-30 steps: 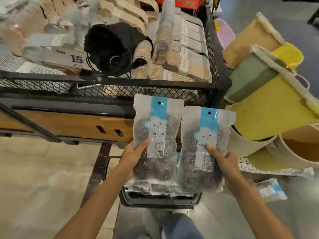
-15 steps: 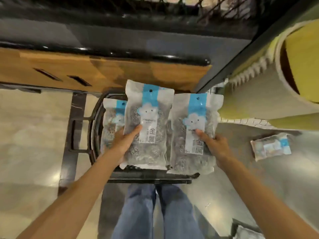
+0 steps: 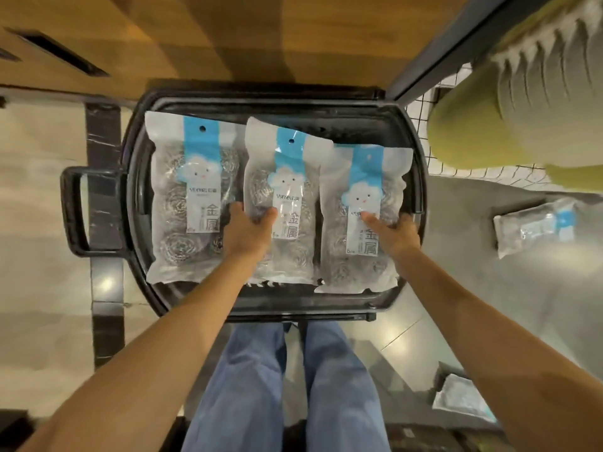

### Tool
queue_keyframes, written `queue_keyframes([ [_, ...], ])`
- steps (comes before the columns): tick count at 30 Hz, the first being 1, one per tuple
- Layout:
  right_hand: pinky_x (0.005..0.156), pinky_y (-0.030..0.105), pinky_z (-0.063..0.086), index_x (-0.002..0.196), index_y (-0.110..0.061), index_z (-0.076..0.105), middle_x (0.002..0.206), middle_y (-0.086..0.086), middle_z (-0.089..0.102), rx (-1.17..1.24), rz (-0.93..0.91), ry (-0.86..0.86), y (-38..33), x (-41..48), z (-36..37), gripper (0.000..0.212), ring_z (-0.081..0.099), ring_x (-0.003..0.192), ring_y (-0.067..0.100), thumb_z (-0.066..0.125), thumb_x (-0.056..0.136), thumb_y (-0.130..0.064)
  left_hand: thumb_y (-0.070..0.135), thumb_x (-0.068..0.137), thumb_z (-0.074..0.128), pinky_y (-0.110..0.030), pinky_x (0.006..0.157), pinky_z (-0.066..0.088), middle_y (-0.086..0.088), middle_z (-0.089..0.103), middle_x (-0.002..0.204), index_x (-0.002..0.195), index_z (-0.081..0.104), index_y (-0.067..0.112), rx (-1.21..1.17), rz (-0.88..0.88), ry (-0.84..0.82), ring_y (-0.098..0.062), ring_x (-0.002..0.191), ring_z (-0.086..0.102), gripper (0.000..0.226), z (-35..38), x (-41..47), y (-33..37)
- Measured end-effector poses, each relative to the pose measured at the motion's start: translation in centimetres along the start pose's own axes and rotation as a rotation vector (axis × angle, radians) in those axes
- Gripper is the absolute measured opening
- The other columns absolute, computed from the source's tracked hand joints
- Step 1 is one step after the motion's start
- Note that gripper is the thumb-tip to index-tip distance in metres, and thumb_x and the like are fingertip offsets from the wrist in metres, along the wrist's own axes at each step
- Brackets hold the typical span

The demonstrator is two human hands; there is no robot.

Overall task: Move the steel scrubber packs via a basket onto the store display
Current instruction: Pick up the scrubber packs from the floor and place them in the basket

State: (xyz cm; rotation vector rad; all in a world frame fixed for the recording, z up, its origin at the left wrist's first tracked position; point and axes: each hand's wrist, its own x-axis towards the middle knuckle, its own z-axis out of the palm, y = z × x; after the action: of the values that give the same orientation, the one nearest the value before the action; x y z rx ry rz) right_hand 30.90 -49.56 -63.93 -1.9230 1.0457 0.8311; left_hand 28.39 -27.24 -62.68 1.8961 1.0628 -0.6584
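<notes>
A black plastic basket [image 3: 414, 151] stands on the floor below me, against the wooden base of the display. Three clear scrubber packs with blue cloud labels are in it. My left hand [image 3: 246, 231] grips the middle pack [image 3: 284, 177], thumb on its front. My right hand [image 3: 393, 234] holds the right pack [image 3: 362, 187] the same way. The left pack [image 3: 192, 181] lies flat in the basket, untouched. Both held packs sit low inside the basket rim.
Another scrubber pack [image 3: 535, 225] lies on the grey floor to the right, and one more [image 3: 463, 398] at the lower right. Green and beige bins [image 3: 509, 102] hang over a white wire rack at the upper right. The basket's handle [image 3: 76, 212] sticks out left.
My view tipped down from the shelf to the basket. Both hands lowered their packs from in front of the display into the basket, beside the pack lying there.
</notes>
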Motion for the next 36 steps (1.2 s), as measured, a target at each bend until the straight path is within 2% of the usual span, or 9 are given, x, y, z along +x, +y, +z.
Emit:
queue_keyframes([
  [3, 0.104, 0.043, 0.04, 0.147, -0.012, 0.016, 0.143, 0.012, 0.04, -0.31, -0.278, 0.135, 0.5, -0.9, 0.3, 0.099, 0.042, 0.13, 0.03, 0.077, 0.074, -0.038, 0.034, 0.089, 0.062, -0.04, 0.1, 0.043, -0.018, 0.045, 0.141, 0.146, 0.017, 0.002, 0.211, 0.247, 0.026, -0.032, 0.123, 0.05, 0.079, -0.2, -1.0, -0.9],
  [5, 0.117, 0.041, 0.02, 0.151, -0.014, 0.004, 0.156, 0.013, 0.016, -0.57, -0.518, 0.149, 1.3, -1.9, 0.6, 0.109, 0.017, 0.144, 0.029, 0.076, 0.074, -0.044, 0.041, 0.088, 0.06, -0.04, 0.116, 0.024, -0.016, 0.009, 0.158, 0.15, 0.0, 0.005, 0.444, 0.416, 0.022, -0.03, 0.144, 0.016, 0.093, 0.1, -1.9, -2.1],
  [7, 0.118, 0.039, 0.001, 0.151, -0.018, -0.007, 0.159, 0.009, -0.003, -0.794, -0.651, 0.099, 2.1, -2.4, 1.1, 0.114, -0.004, 0.147, 0.028, 0.069, 0.074, -0.055, 0.052, 0.087, 0.049, -0.042, 0.12, 0.002, -0.01, -0.02, 0.157, 0.148, -0.017, 0.009, 0.729, 0.533, -0.018, -0.026, 0.145, -0.016, 0.099, 0.4, -2.4, -3.3],
  [9, 0.117, 0.042, -0.005, 0.149, -0.026, -0.012, 0.159, 0.005, -0.011, -0.893, -0.673, 0.036, 3.2, -2.3, 1.7, 0.11, -0.014, 0.145, 0.029, 0.063, 0.076, -0.062, 0.06, 0.088, 0.043, -0.045, 0.119, -0.004, -0.007, -0.029, 0.154, 0.142, -0.026, 0.011, 0.94, 0.568, -0.077, -0.025, 0.142, -0.026, 0.101, 0.8, -2.5, -4.4],
  [14, 0.115, 0.044, -0.007, 0.151, -0.027, -0.006, 0.159, 0.005, -0.012, -0.952, -0.673, 0.037, 3.5, -2.1, 2.1, 0.102, -0.015, 0.145, 0.032, 0.059, 0.08, -0.062, 0.065, 0.085, 0.047, -0.045, 0.119, -0.005, -0.008, -0.021, 0.157, 0.148, -0.017, 0.009, 1.012, 0.569, -0.101, -0.026, 0.144, -0.021, 0.105, 0.9, -1.9, -4.1],
  [20, 0.119, 0.04, 0.0, 0.151, -0.021, -0.005, 0.16, 0.003, -0.01, -0.909, -0.631, 0.022, 1.3, -5.5, 0.0, 0.094, -0.009, 0.147, 0.025, 0.056, 0.087, -0.053, 0.061, 0.087, 0.048, -0.047, 0.119, 0.0, -0.008, -0.008, 0.159, 0.151, -0.003, 0.017, 1.022, 0.658, -0.106, -0.028, 0.147, -0.006, 0.093, -1.7, -4.6, -0.6],
  [26, 0.112, 0.041, 0.027, 0.148, -0.015, 0.021, 0.156, 0.007, 0.018, -0.687, -0.732, 0.232, -2.9, -14.7, -5.6, 0.076, 0.024, 0.141, 0.03, 0.06, 0.088, -0.039, 0.057, 0.091, 0.044, -0.041, 0.118, -0.003, -0.004, 0.002, 0.16, 0.152, 0.005, 0.02, 1.073, 0.899, -0.095, -0.025, 0.147, -0.003, 0.081, -6.5, -12.3, 8.4],
  [31, 0.104, 0.039, 0.032, 0.139, -0.013, 0.034, 0.143, 0.007, 0.039, -0.634, -0.749, 0.382, -5.5, -23.0, -13.4, 0.059, 0.038, 0.129, 0.027, 0.054, 0.091, -0.041, 0.053, 0.089, 0.051, -0.042, 0.117, 0.004, -0.008, 0.016, 0.158, 0.149, 0.022, 0.017, 1.03, 1.232, -0.005, -0.026, 0.145, 0.012, 0.076, -9.6, -20.8, 15.8],
  [36, 0.095, 0.04, 0.04, 0.138, -0.011, 0.038, 0.14, 0.008, 0.043, -0.552, -0.724, 0.579, -5.7, -29.3, -22.4, 0.06, 0.047, 0.121, 0.031, 0.057, 0.089, -0.04, 0.063, 0.087, 0.045, -0.045, 0.118, 0.007, -0.009, 0.021, 0.156, 0.149, 0.022, 0.017, 1.137, 1.511, 0.113, -0.028, 0.144, 0.016, 0.08, -9.3, -28.6, 23.1],
])
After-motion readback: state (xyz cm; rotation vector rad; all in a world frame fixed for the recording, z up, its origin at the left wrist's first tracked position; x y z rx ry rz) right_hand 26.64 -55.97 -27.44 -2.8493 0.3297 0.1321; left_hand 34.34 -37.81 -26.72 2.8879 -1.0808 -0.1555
